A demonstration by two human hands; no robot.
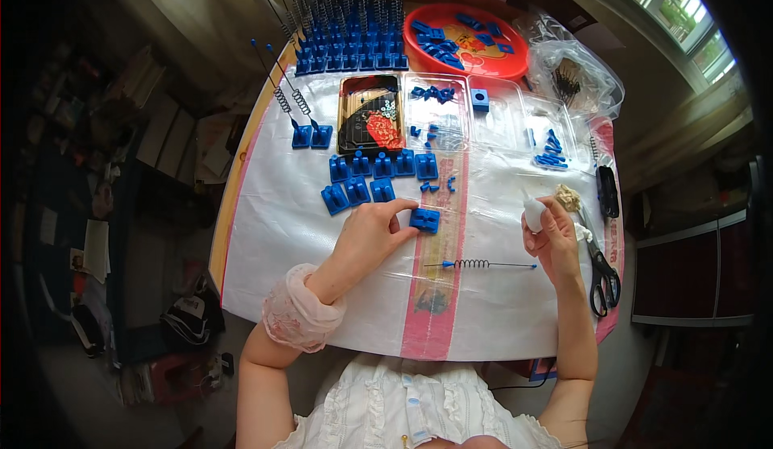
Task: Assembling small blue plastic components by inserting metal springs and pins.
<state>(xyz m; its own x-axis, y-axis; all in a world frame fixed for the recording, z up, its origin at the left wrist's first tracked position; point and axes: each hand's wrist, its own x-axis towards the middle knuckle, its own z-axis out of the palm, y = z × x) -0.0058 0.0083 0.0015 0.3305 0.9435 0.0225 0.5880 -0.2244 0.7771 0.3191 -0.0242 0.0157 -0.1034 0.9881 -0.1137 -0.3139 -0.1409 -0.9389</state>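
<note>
Left hand (366, 235) pinches the left edge of a blue block (425, 221) mid-tabletop (499, 320); at 3 o'clock the right hand (551, 235) grips a small white bottle (533, 212). Much looks done: a crowd of spring-topped blocks (352, 63) stands at 11 o'clock. A group of springless blocks (382, 164), just beyond the left hand, seems left to do. Two sprung pieces (311, 136) stand at 10 o'clock. One loose spring (472, 264), at 4 o'clock from the held block, is not yet mounted.
</note>
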